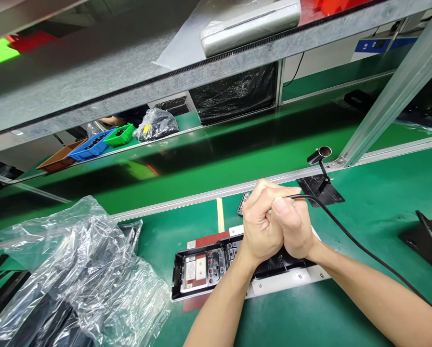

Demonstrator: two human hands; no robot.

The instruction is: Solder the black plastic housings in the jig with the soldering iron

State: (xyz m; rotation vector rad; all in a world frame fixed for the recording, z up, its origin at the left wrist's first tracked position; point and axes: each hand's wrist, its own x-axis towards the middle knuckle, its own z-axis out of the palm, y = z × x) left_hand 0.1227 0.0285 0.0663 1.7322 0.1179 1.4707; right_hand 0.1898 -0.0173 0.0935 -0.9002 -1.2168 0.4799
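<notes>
My left hand [262, 224] and my right hand [297, 226] are pressed together, both closed, above a long black plastic housing [177, 274]. A black cable [340, 226] enters between my left index finger and my right thumb, pinched there by both hands. Whatever else lies inside the fists is hidden. Below, the housing rests open side up on a white fixture [284, 285] with screws in it, over a reddish-brown board [196, 303]. Its left end shows a light label and a row of round holes; my hands and forearms cover much of the right part.
Clear plastic bags with dark parts [103, 270] lie on the left. Behind my hands stand a small metal tube holder [320, 156] and a dark patterned block [242, 205]. A metal shelf [129, 91] hangs overhead; an aluminium post [389, 96] rises at right. Coloured bins [93, 144] sit beyond.
</notes>
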